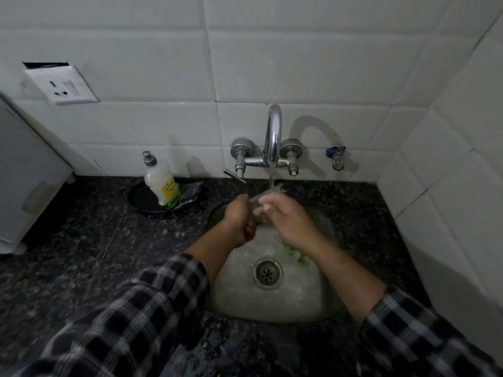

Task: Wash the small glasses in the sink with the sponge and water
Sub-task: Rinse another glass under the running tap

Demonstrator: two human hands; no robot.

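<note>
While water runs from the tap (273,137), both hands, left hand (239,220) and right hand (290,220), clasp a small glass (258,204) above the sink (313,300).

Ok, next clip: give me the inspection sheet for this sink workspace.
Surface: dark speckled counter around a steel sink.
Job's things: small glass held under the running tap; something green in the sink, probably the sponge.
Clutter: soap bottle on a black dish.
Hands: left hand and right hand both on the glass.
Cables: nothing seen.
Surroundings: white tiled wall, wall socket.
</note>
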